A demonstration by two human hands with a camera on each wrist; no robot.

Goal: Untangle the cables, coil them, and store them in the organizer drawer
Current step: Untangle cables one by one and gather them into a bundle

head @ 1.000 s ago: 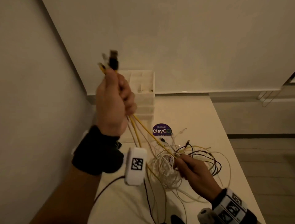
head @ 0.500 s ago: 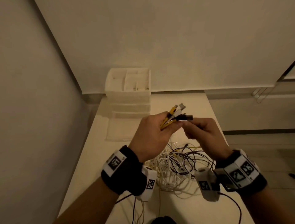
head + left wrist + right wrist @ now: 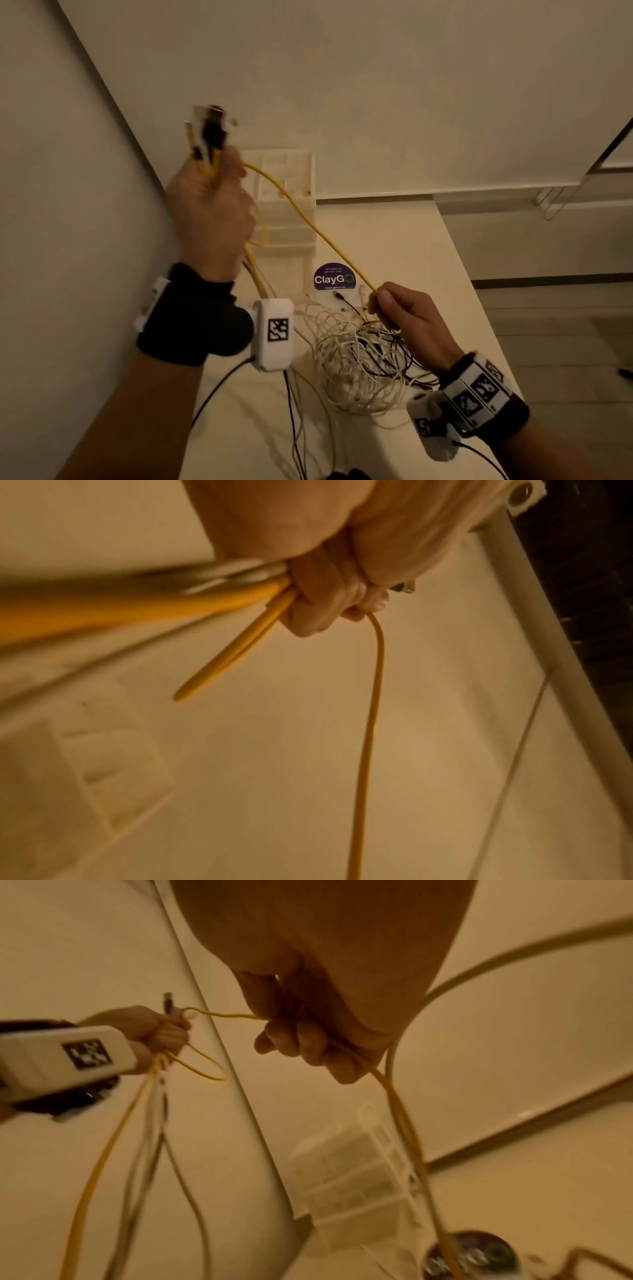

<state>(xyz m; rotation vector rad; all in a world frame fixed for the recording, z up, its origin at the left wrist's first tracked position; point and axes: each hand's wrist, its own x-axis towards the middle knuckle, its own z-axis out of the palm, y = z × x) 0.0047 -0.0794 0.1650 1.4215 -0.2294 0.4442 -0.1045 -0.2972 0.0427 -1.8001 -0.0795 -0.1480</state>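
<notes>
Cables: left hand [image 3: 209, 209] raised, fist clenched round a bunch of plug ends [image 3: 209, 132], yellow, white and black leads dropping below the wrist; short yellow loop [image 3: 232, 653] sticks out under its fingers; organizer drawer unit [image 3: 287, 202] sits just behind and right of that hand, at the wall; one yellow cable [image 3: 308, 222] runs taut from the left fist down to the right hand [image 3: 407, 322], which pinches it between thumb and fingers; tangle of white and black cables [image 3: 363, 363] lies on the surface [image 3: 394, 246] right under the right hand; ClayGo sticker [image 3: 334, 277] just beyond it. Step looks like freeing the yellow lead; slide the right pinch along it, ease it out of the tangle, don't yank; keep left grip firm so plugs stay gathered.
</notes>
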